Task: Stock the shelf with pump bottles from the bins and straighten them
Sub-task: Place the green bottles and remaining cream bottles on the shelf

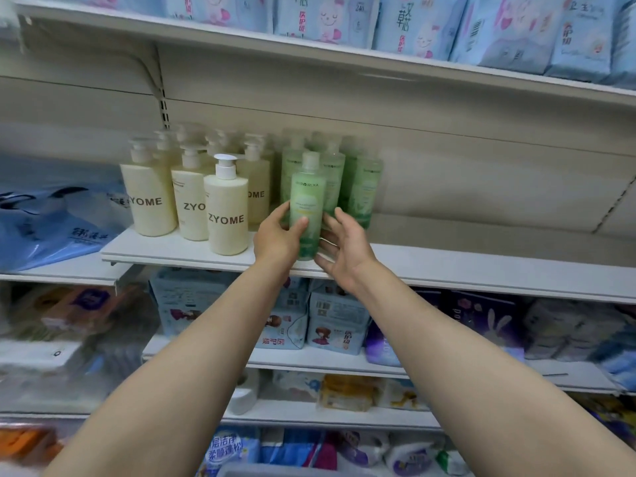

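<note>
Gripping the green bottle (307, 204) low on its body, the left hand (279, 235) has thumb and fingers curled round it as it stands at the front lip of the shelf (447, 266). The right hand (344, 249) sits just beside it on the other side, fingers loosely spread and touching or nearly touching its lower wall, grasping nothing. Judging by the clear plastic and full liquid, the bottle should be fairly heavy, stiff and smooth, so a hold round the lower body suits it better than the narrow cap. Behind the hands stand more green bottles (364, 187); left of the left hand, cream ZYOME pump bottles (226, 215) crowd close. Right of the right hand the shelf lies open. The near edge is right under the bottle, so it probably needs pushing back.
</note>
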Motion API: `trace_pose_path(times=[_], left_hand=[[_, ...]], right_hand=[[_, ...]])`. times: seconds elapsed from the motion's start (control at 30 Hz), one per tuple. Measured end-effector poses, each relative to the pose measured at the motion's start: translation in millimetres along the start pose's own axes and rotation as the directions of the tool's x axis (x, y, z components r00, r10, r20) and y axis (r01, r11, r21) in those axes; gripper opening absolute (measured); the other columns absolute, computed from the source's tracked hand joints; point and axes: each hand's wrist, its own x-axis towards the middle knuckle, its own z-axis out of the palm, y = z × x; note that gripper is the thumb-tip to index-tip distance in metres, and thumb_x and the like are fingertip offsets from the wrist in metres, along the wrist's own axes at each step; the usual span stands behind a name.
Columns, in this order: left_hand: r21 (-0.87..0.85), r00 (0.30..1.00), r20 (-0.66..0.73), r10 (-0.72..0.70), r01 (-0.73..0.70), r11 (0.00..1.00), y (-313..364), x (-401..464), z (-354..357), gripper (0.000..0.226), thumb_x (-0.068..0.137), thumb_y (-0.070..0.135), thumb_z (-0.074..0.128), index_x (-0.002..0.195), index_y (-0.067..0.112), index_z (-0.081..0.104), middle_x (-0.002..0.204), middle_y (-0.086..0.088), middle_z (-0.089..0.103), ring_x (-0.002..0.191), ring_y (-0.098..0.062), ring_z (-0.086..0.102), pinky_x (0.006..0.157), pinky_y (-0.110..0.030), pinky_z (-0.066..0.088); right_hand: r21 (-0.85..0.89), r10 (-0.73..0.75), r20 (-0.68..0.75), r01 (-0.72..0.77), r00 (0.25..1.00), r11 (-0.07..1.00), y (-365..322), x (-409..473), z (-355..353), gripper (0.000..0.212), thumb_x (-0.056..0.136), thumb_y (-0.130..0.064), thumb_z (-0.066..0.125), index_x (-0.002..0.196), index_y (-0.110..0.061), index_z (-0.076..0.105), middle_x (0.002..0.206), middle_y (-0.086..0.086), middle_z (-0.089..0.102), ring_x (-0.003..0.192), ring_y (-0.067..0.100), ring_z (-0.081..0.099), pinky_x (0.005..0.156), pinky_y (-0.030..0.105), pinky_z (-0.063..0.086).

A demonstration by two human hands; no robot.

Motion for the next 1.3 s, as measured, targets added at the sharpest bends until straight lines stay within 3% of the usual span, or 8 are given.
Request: trace_pose_path(times=[0.13,0.33,0.6,0.77,0.87,1.0,1.13,1.3], left_hand=[[0.008,0.999,-0.052,0.002,-0.002,1.0,-5.9,13.8,3.5,0.041,0.097,0.028,0.063,0.137,0.027,0.057,0.121,0.003,0.068,0.108,-0.017,0.064,0.098,-0.044,0.053],[0.003,0.995,-0.084,-0.059,0.06,0.998,-15.2,29.3,2.0,0.056,0.097,0.03,0.064,0.148,0.017,0.046,0.14,-0.005,0.059,0.128,-0.022,0.056,0.107,-0.045,0.046],[-0.027,0.99,-0.09,-0.111,0.108,0.994,-14.7,29.4,1.8,0.061,0.096,0.031,0.065,0.149,0.013,0.042,0.142,-0.008,0.056,0.129,-0.024,0.053,0.108,-0.041,0.046],[-0.063,0.98,-0.116,-0.164,0.157,0.986,-11.8,11.2,4.1,0.066,0.093,0.039,0.068,0.146,0.01,0.043,0.14,-0.008,0.056,0.125,-0.024,0.056,0.094,-0.029,0.044],[-0.139,0.976,-0.119,-0.183,0.167,0.976,-7.4,-2.8,5.5,0.067,0.091,0.042,0.068,0.145,0.011,0.044,0.138,-0.003,0.056,0.111,-0.015,0.055,0.091,-0.027,0.042],[-0.353,0.959,-0.056,-0.279,0.243,0.904,-1.1,-28.9,10.6,0.058,0.089,0.039,0.071,0.138,0.016,0.049,0.13,-0.003,0.058,0.109,-0.015,0.059,0.104,-0.037,0.048],[-0.55,0.944,0.04,-0.327,0.294,0.782,2.9,-59.7,20.4,0.044,0.092,0.03,0.071,0.127,0.011,0.053,0.108,-0.004,0.059,0.103,-0.016,0.059,0.091,-0.03,0.055],[-0.602,0.932,0.077,-0.355,0.327,0.729,0.9,-102.0,36.2,0.034,0.094,0.027,0.069,0.122,0.013,0.056,0.103,-0.001,0.058,0.101,-0.015,0.059,0.084,-0.03,0.056]], right_hand=[[0.019,0.012,-0.006,-0.012,1.0,1.0,2.8,25.6,11.0,0.048,0.101,-0.049,0.043,0.138,-0.022,0.06,0.137,0.004,0.061,0.129,0.02,0.054,0.11,0.04,0.043],[0.027,0.016,-0.009,-0.016,1.0,1.0,9.7,54.3,22.2,0.05,0.101,-0.049,0.045,0.14,-0.019,0.055,0.139,0.005,0.059,0.128,0.02,0.054,0.111,0.038,0.042],[0.044,0.035,-0.021,-0.034,0.999,0.998,12.2,58.6,22.5,0.051,0.101,-0.045,0.047,0.141,-0.014,0.05,0.143,0.012,0.054,0.127,0.023,0.054,0.106,0.034,0.044],[-0.041,0.022,-0.099,-0.026,0.995,0.999,6.9,42.8,16.4,0.062,0.1,-0.046,0.051,0.152,-0.015,0.037,0.157,0.013,0.037,0.144,0.026,0.036,0.115,0.043,0.033],[-0.074,0.001,-0.125,-0.01,0.992,0.997,4.8,29.5,6.2,0.061,0.1,-0.045,0.051,0.153,-0.016,0.038,0.157,0.013,0.036,0.145,0.026,0.034,0.118,0.044,0.03],[-0.112,-0.011,-0.14,-0.005,0.99,0.994,4.9,4.2,-11.5,0.06,0.1,-0.044,0.051,0.151,-0.014,0.041,0.154,0.013,0.04,0.143,0.025,0.038,0.118,0.041,0.032],[-0.148,-0.032,-0.168,0.007,0.985,0.989,2.9,-23.2,-30.5,0.056,0.097,-0.043,0.055,0.145,-0.015,0.048,0.146,0.01,0.049,0.135,0.022,0.046,0.113,0.038,0.037],[-0.189,-0.031,-0.192,-0.006,0.981,0.982,6.0,-63.9,-56.6,0.045,0.096,-0.039,0.056,0.135,-0.017,0.055,0.142,0.007,0.052,0.131,0.02,0.048,0.106,0.035,0.037]])
